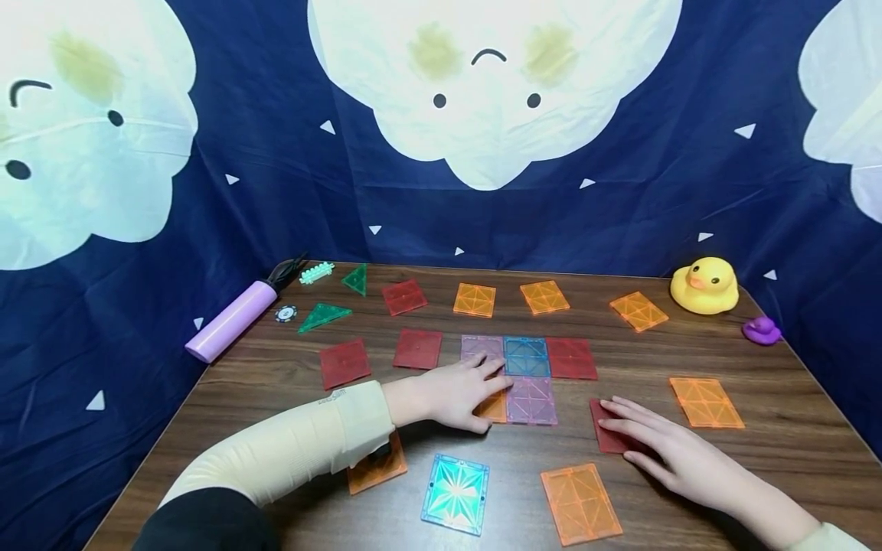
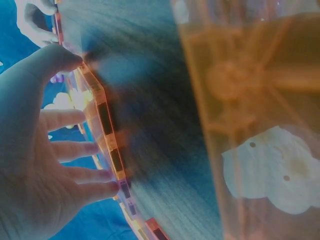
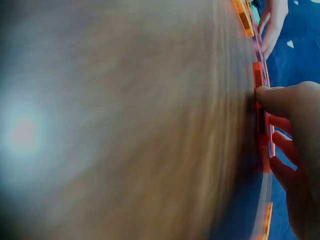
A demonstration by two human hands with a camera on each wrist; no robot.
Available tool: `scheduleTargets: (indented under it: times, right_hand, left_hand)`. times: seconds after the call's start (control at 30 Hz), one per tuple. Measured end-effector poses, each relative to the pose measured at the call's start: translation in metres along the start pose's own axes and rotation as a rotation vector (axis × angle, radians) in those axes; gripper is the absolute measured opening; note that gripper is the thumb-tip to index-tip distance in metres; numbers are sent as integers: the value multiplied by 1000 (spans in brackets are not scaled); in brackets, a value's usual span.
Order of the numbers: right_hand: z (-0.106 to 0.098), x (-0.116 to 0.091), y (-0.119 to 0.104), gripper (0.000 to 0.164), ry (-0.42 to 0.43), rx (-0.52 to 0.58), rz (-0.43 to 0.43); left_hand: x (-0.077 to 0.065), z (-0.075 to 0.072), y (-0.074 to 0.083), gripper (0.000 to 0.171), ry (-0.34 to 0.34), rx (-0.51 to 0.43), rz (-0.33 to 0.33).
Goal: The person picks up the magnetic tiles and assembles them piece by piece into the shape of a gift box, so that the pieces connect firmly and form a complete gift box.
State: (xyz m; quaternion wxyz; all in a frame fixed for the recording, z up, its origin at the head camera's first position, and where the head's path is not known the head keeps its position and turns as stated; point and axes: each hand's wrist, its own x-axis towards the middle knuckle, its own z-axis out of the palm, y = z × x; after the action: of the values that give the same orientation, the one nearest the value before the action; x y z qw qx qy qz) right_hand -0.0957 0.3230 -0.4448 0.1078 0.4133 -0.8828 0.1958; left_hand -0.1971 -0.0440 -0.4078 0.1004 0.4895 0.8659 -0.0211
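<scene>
My left hand [image 1: 455, 394] rests with spread fingers over a block of flat magnetic tiles. Beneath it lies an orange square tile [image 1: 494, 407], partly hidden; its fingertips reach the purple tile [image 1: 532, 403] and the upper purple tile [image 1: 478, 345]. A blue tile [image 1: 527, 357] and a red tile [image 1: 574, 359] continue the upper row. To the right of this block, my right hand [image 1: 678, 451] lays its extended fingers on a separate red square tile [image 1: 608, 436]. In the right wrist view, the thumb touches the edge of that red tile [image 3: 260, 120].
Loose orange tiles [image 1: 582, 503], red tiles [image 1: 416, 349] and green triangles [image 1: 324, 315] lie around the block. A shiny light-blue tile [image 1: 455, 493] is near the front. A yellow duck [image 1: 704, 285], a purple duck [image 1: 761, 330] and a lilac cylinder [image 1: 233, 320] stand or lie near the edges.
</scene>
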Motion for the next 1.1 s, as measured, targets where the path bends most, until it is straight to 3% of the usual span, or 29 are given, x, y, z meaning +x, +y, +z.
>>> scheduleTargets:
  times: [0.43, 0.63, 0.9, 1.1]
  right_hand:
    - [11, 45, -1, 60, -83, -39, -22]
    - [13, 53, 0, 58, -130, -82, 1]
    - [14, 58, 3, 55, -123, -128, -1]
    - [17, 70, 10, 62, -135, -113, -3]
  left_hand:
    - [-3, -1, 2, 76, 7, 0, -4]
    - [-2, -1, 3, 77, 1, -1, -3]
    - [0, -1, 2, 77, -5, -7, -10]
    - [-2, -1, -5, 75, -1, -72, -2]
